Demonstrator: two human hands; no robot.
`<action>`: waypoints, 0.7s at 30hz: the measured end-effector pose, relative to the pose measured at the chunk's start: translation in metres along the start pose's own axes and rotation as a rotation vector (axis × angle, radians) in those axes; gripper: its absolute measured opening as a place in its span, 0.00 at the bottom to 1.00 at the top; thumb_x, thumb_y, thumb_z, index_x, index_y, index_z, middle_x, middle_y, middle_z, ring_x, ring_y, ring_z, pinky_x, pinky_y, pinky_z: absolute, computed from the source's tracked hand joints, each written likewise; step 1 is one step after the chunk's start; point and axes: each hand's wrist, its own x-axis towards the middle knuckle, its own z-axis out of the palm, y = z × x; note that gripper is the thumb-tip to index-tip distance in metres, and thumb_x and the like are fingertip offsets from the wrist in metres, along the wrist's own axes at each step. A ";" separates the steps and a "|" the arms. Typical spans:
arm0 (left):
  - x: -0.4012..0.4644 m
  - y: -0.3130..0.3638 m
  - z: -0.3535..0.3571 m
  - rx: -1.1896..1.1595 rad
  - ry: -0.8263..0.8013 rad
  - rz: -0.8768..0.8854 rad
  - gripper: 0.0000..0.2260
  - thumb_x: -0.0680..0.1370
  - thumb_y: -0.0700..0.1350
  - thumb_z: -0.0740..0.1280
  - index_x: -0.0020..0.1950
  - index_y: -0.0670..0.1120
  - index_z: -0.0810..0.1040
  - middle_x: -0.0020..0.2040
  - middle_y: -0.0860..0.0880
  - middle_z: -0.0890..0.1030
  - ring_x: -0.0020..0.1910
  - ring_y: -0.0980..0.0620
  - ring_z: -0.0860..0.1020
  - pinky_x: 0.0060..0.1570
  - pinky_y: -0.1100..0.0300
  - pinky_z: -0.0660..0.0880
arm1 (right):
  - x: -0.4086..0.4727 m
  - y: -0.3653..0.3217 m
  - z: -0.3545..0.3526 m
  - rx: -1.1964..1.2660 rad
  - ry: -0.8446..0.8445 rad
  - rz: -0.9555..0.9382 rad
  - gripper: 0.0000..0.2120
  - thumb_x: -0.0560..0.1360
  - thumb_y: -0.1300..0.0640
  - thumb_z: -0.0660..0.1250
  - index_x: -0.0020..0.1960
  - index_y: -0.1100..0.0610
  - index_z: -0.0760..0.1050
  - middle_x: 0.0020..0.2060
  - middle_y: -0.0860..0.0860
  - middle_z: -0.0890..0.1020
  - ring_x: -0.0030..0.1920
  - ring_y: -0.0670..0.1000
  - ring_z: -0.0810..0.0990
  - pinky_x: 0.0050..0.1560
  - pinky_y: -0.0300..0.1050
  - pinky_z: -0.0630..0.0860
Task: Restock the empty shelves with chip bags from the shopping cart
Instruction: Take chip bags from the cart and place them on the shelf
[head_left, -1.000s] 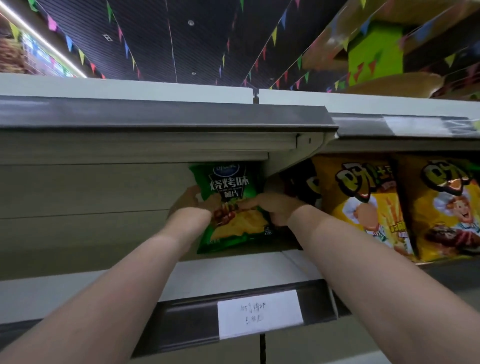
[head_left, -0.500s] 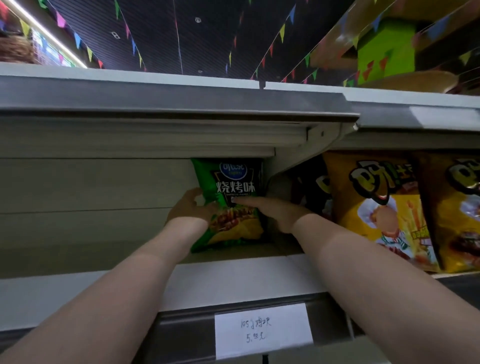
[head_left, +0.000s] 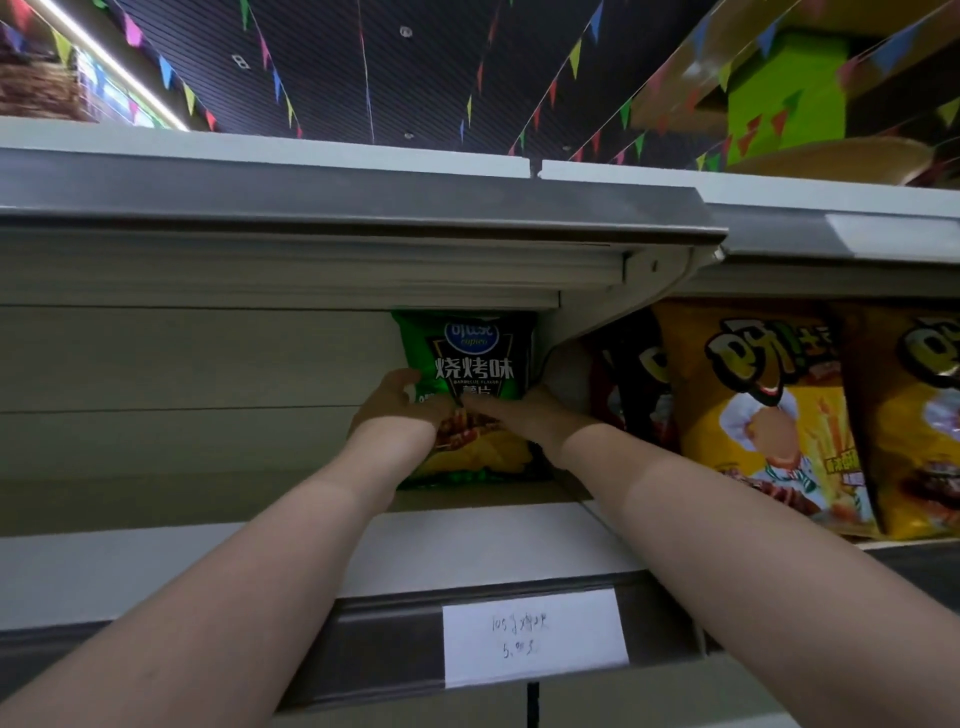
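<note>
A green chip bag (head_left: 470, 358) stands upright at the back right corner of the white shelf (head_left: 171, 561), against the rear panel. My left hand (head_left: 397, 410) grips its left edge, thumb across the front. My right hand (head_left: 524, 415) holds its right side, fingers over the front at mid height. Both arms reach in from below. The bag's lower part is partly hidden by my hands.
Yellow snack bags (head_left: 763, 415) and a dark bag (head_left: 631, 379) fill the neighbouring shelf section on the right. A shelf bracket (head_left: 654, 280) curves down beside the green bag. A handwritten price label (head_left: 532, 636) sits on the shelf's front rail. Another shelf (head_left: 337, 192) runs overhead.
Both hands have pushed the green bag deeper and straighter against the shelf's back. My view has tilted slightly upward.
</note>
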 end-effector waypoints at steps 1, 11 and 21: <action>-0.003 0.002 -0.002 0.004 0.011 -0.001 0.23 0.80 0.47 0.63 0.74 0.50 0.63 0.72 0.45 0.68 0.66 0.44 0.70 0.54 0.62 0.66 | -0.004 -0.003 -0.003 -0.015 0.003 -0.004 0.42 0.73 0.42 0.68 0.76 0.61 0.53 0.72 0.56 0.64 0.69 0.55 0.67 0.63 0.43 0.68; -0.046 0.012 -0.047 0.026 0.180 -0.066 0.18 0.80 0.47 0.62 0.69 0.46 0.68 0.63 0.44 0.73 0.56 0.47 0.72 0.51 0.61 0.65 | -0.078 -0.022 0.000 -0.021 -0.056 -0.099 0.24 0.79 0.54 0.62 0.71 0.62 0.63 0.63 0.57 0.72 0.60 0.55 0.71 0.53 0.41 0.67; -0.122 -0.008 -0.158 0.147 0.526 -0.065 0.12 0.77 0.47 0.66 0.60 0.48 0.73 0.59 0.43 0.78 0.60 0.42 0.76 0.62 0.49 0.73 | -0.150 -0.069 0.080 0.250 -0.342 -0.271 0.17 0.75 0.56 0.67 0.64 0.56 0.73 0.57 0.52 0.76 0.57 0.52 0.75 0.46 0.43 0.75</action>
